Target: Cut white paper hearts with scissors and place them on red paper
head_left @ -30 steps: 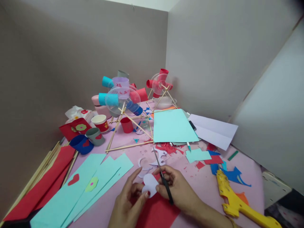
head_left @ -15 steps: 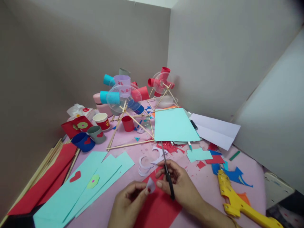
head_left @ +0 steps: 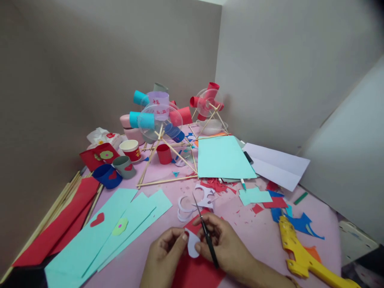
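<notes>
My left hand (head_left: 164, 253) pinches the edge of a small pale lilac paper cutout (head_left: 193, 245) with a rounded end. In my right hand (head_left: 229, 246) is a pair of black-handled scissors (head_left: 209, 242), its blades pointing up and away from me. My right thumb rests at the paper's other edge. Under both hands lies a sheet of red paper (head_left: 193, 274). Curled lilac offcuts (head_left: 183, 208) lie just beyond my fingers, some partly behind the scissor blades.
A yellow glue gun (head_left: 300, 256) lies at the right beside blue scraps (head_left: 303, 224). Mint paper strips (head_left: 135, 236) spread on the left, near a blue paper ring (head_left: 106, 176). Stick-framed wheels (head_left: 161, 132) with paper tubes stand behind, near a mint sheet (head_left: 225, 158).
The paper cutout has turned so its broad face shows, and my right thumb has come onto it. The scissors have tilted leftward at the tips. The view has shifted slightly.
</notes>
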Action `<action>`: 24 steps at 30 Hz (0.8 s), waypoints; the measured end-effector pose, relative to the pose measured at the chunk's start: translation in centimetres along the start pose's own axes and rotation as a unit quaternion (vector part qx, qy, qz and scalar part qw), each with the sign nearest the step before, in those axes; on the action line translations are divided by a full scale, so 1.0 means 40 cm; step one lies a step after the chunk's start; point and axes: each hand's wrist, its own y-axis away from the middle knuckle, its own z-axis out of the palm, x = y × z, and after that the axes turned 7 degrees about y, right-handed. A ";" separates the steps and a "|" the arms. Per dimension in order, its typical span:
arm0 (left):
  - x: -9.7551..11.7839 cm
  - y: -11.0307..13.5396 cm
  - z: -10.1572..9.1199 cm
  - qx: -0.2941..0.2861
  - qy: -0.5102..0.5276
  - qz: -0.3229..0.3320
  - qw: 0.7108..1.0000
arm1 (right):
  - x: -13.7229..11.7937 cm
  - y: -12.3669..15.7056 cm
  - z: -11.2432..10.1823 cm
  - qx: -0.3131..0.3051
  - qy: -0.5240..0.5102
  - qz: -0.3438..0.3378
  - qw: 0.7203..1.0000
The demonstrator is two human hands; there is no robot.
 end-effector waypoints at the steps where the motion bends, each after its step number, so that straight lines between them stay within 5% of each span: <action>1: -0.001 0.001 0.001 0.001 -0.002 0.001 1.000 | 0.001 0.000 0.000 0.000 -0.003 0.000 1.000; 18: -0.003 0.010 0.011 0.029 0.004 0.003 1.000 | -0.026 0.005 -0.009 0.033 -0.016 0.018 0.999; 24: 0.003 0.010 0.009 -0.046 -0.039 -0.021 0.998 | -0.026 -0.005 -0.026 0.064 -0.073 0.011 0.995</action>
